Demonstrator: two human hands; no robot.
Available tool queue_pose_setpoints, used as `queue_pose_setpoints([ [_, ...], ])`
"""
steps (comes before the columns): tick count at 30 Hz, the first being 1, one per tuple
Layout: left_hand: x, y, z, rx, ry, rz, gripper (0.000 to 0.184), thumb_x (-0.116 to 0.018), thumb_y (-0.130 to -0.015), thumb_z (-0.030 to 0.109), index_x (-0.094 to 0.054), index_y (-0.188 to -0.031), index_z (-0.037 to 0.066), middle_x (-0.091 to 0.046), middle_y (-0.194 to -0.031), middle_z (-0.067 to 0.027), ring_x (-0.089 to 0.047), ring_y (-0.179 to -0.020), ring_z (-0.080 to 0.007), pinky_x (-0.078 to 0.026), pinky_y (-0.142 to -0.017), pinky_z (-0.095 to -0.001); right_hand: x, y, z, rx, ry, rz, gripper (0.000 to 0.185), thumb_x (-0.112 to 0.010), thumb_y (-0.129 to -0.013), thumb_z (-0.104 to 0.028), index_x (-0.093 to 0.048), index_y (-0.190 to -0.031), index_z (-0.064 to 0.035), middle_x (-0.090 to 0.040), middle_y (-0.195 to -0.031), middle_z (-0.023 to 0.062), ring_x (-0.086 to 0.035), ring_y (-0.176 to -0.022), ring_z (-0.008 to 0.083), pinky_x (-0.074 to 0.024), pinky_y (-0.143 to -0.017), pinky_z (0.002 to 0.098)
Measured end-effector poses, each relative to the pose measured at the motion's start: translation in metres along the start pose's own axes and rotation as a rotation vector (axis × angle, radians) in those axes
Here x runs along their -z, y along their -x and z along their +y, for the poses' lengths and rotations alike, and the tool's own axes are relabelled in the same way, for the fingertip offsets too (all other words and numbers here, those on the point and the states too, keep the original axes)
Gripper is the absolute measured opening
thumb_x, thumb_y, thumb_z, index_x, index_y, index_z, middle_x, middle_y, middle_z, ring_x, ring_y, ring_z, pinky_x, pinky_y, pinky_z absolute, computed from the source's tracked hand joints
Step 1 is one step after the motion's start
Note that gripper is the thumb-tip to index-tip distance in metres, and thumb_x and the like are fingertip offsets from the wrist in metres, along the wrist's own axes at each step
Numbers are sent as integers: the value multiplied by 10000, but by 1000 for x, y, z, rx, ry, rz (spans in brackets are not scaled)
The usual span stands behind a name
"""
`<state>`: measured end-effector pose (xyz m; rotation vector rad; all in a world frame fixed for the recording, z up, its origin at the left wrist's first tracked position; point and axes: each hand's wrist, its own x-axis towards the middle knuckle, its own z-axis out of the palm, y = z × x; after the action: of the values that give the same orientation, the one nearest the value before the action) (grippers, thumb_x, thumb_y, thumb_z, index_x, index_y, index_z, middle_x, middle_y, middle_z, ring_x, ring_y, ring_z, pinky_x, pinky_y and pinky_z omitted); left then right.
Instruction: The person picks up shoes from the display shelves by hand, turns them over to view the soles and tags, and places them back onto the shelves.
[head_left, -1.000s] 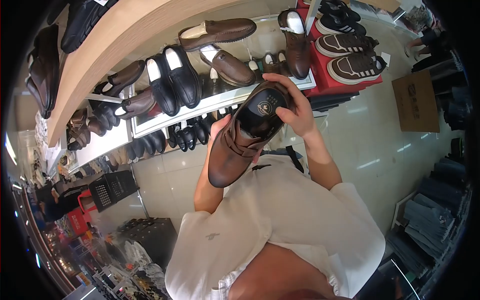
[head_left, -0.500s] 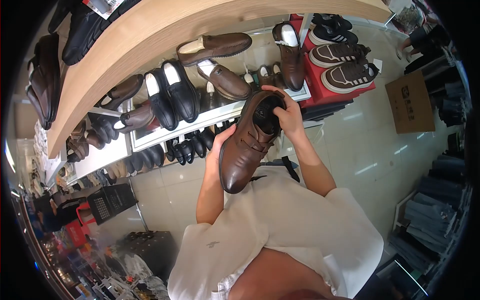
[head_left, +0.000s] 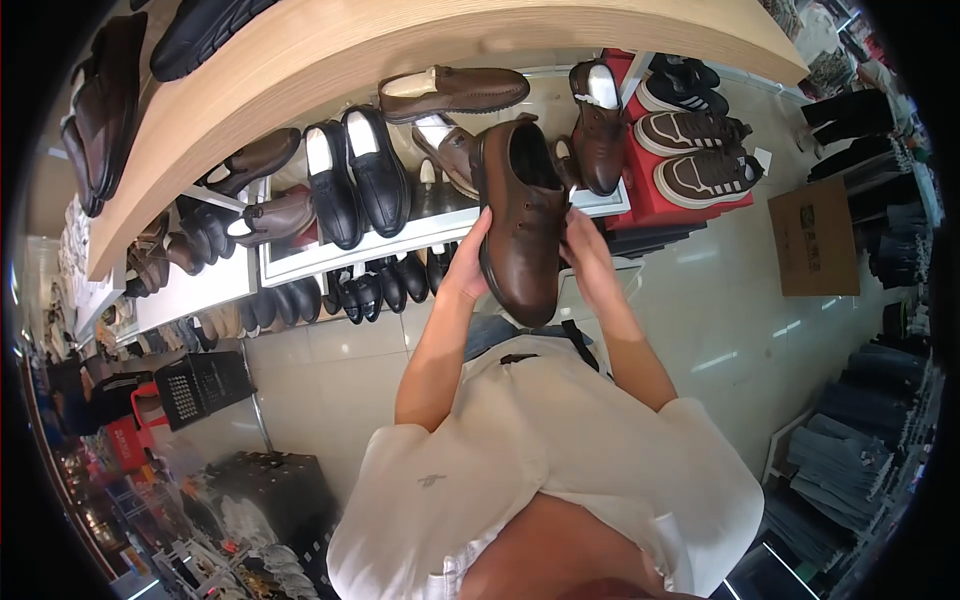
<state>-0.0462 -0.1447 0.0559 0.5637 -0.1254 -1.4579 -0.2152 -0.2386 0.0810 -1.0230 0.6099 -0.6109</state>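
The brown laced shoe is held in front of the near edge of the display shelf, with its toe directed towards the wearer and its upper exposed, apparently so that laces and opening can be inspected. Its side nearer the sole is supported by the left hand, closed against it, while the lace side is steadied by the partly curled right hand; the full extent of either grip underneath cannot be told. On the shelf, black loafers are placed side by side, presumably for display as a pair.
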Motion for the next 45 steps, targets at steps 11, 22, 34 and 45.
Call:
queue_pose_setpoints([
  [11, 1, -52, -21, -26, -520, 171, 610, -453, -992, 475, -418, -1379, 6, -529, -1331, -140, -523, -1212, -249, -426, -1011, -379, 28, -21, 47, 143, 469, 419, 759, -826, -719, -286, -429, -1262, 65, -583, -1165, 178, -574, -1080, 239, -441, -938, 344],
  [22, 41, 53, -22, -41, -686, 377, 490, -527, -982, 305, -464, -1322, -44, -563, -1236, -163, -597, -1093, -239, -491, -924, -341, 43, -135, 56, 312, 815, 605, 860, -823, -678, -387, -434, -1266, 105, -564, -1176, 295, -574, -1102, 379, -443, -937, 413],
  [34, 82, 127, -34, -88, -468, 576, 436, -535, -976, 271, -490, -1277, -42, -580, -1204, -152, -608, -1073, -254, -495, -912, -354, 10, -122, 72, 493, 1436, 694, 975, -806, -698, -395, -311, -1380, 95, -416, -1312, 277, -423, -1216, 421, -354, -1027, 478],
  [45, 155, 186, -75, -9, -296, 926, 396, -592, -921, 294, -558, -1180, -4, -617, -1080, -115, -635, -949, -223, -519, -808, -322, 28, -117, 81, 510, 1536, 508, 988, -788, -722, -254, -205, -1448, 75, -350, -1372, 290, -416, -1195, 440, -350, -1005, 486],
])
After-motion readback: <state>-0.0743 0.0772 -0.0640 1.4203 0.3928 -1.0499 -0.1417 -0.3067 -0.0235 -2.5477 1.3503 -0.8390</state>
